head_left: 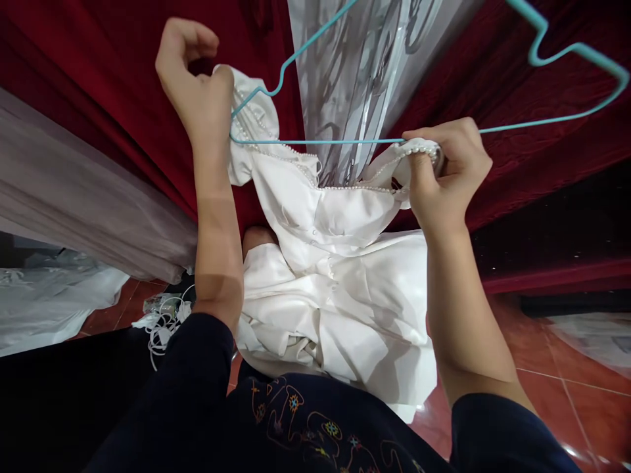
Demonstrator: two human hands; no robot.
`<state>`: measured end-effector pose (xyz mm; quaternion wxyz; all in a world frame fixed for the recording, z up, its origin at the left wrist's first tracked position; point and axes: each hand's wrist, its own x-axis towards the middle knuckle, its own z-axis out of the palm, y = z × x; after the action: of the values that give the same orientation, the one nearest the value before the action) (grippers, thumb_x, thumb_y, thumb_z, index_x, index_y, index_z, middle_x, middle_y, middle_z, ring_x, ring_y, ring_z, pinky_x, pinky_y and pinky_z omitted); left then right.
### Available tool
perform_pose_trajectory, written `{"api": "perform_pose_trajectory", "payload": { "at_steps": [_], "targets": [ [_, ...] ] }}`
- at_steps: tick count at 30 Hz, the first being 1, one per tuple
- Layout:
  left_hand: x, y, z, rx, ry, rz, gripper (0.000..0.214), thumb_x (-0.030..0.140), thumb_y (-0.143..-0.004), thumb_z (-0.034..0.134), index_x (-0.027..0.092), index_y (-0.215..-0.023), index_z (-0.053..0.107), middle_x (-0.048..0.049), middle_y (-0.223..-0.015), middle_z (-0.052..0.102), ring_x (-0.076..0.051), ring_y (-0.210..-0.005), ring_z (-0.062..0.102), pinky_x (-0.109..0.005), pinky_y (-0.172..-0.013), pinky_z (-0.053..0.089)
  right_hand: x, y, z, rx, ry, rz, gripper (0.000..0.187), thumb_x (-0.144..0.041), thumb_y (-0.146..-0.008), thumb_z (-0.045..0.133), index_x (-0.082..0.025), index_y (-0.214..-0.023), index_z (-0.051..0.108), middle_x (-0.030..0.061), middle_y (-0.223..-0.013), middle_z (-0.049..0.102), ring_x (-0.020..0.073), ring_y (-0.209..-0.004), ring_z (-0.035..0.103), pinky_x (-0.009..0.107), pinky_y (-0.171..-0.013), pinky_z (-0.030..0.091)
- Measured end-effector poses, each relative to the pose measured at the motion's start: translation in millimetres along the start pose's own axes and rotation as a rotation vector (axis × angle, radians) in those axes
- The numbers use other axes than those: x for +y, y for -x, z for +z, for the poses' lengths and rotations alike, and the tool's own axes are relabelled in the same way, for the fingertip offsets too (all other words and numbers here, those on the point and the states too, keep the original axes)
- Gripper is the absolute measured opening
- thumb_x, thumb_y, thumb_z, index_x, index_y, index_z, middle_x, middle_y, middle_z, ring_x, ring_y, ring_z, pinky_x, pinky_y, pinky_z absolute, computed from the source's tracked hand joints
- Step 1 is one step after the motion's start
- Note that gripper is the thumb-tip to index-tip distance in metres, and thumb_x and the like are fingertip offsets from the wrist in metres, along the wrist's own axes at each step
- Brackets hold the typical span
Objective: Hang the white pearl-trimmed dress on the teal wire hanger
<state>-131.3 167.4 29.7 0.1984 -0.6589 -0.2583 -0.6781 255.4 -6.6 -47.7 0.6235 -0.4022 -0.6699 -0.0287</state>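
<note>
A white dress (345, 289) with pearl trim along its neckline hangs in front of me and drapes down over my lap. My right hand (451, 174) is closed on its right pearl-edged shoulder strap, with the lower bar of a light blue hanger (340, 141) at the fingertips. At the other side, my left hand (197, 92) is curled against the puffed left sleeve, thumb on the fabric. The hanger's left end sits within that sleeve opening, while its right end sticks out past my right hand, outside the dress.
Dark red curtains (98, 85) and sheer white drapes (340, 72) hang just ahead. On the left, white cables (165, 325) lie in a tangle near a sheer grey curtain (89, 177). Red floor tiles (566, 368) show at the right.
</note>
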Motion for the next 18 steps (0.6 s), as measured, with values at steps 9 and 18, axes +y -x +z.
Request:
{"api": "perform_pose_trajectory", "payload": {
  "at_steps": [9, 18],
  "targets": [
    [36, -6, -47.5, -0.116, -0.072, -0.335, 0.048, -0.018, -0.051, 0.056, 0.019, -0.079, 0.067, 0.0077, -0.074, 0.070, -0.014, -0.074, 0.058, -0.035, -0.061, 0.046, 2, -1, 1, -0.003, -0.019, 0.021, 0.022, -0.034, -0.100, 0.057, -0.024, -0.103, 0.076, 0.0102, -0.094, 0.069, 0.0244, -0.095, 0.063, 0.046, -0.089, 0.053],
    [42, -12, -2.5, -0.073, -0.008, -0.250, 0.047, -0.020, -0.057, 0.061, 0.021, -0.078, 0.065, 0.0084, -0.077, 0.070, -0.012, -0.074, 0.058, -0.036, -0.065, 0.049, 3, 6, 13, -0.054, 0.029, 0.068, 0.028, -0.045, -0.105, 0.049, -0.031, -0.110, 0.073, 0.0120, -0.102, 0.068, 0.0294, -0.103, 0.061, 0.054, -0.094, 0.051]
  ]
}}
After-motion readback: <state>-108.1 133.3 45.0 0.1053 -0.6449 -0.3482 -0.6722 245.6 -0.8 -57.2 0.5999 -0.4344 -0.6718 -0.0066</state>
